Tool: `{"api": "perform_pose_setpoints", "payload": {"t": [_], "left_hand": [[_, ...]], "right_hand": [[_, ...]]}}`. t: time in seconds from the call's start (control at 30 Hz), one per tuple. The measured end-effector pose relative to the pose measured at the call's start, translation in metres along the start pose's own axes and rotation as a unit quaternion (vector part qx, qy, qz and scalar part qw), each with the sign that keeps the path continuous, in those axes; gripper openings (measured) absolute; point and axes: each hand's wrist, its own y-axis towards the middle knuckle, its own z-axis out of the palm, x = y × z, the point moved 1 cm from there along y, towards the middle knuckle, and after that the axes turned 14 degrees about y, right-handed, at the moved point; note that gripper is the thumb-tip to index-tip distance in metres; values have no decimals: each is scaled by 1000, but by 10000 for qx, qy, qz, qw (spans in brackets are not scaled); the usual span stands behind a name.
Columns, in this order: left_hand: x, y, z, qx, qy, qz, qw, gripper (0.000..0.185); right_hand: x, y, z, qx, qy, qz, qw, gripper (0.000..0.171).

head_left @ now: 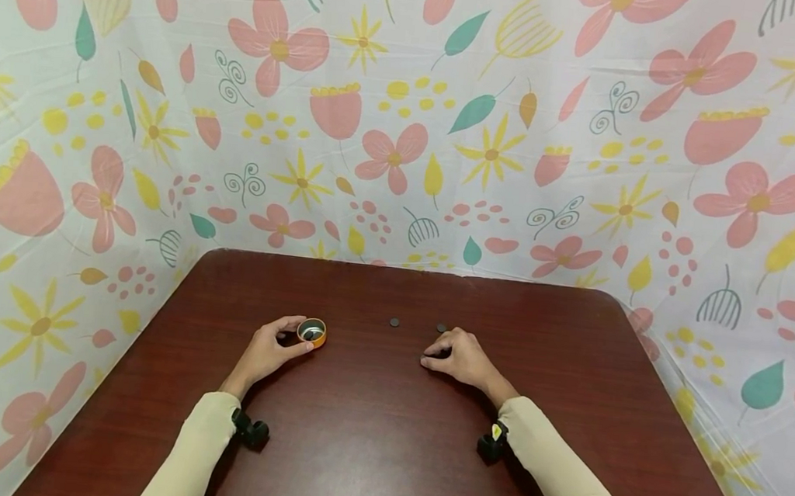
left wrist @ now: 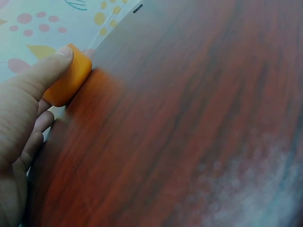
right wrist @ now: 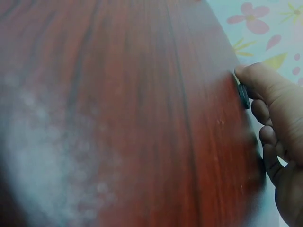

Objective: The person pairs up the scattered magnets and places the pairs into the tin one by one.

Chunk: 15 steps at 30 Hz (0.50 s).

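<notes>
My left hand (head_left: 272, 349) holds a small round tin (head_left: 321, 338), orange outside and silvery inside, upright on the table. Its thumb lies along the near side of the tin and the fingers reach round the far side. Something small and dark (head_left: 309, 335) lies in the tin. To the right, my right hand (head_left: 462, 358) is low over the table, pinching a dark disc (right wrist: 243, 96) between thumb and index finger. Just beyond its knuckles lies another dark disc (head_left: 442, 328). A further dark disc (head_left: 395, 322) rests between the two hands.
The reddish-brown wooden table (head_left: 355, 431) has rounded far corners. A flower-printed cloth (head_left: 404, 163) hangs behind it and along both sides. Black wrist cameras (head_left: 251, 431) are strapped over the cream sleeves (head_left: 188, 449).
</notes>
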Motion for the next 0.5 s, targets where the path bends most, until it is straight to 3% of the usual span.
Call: {"api": "perform_pose_setpoints", "payload": {"t": [0.5], "left_hand": [[0, 0, 1, -25, -41, -13, 10000, 59]], "right_hand": [[0, 0, 0, -76, -6, -229, 9997, 12]]}}
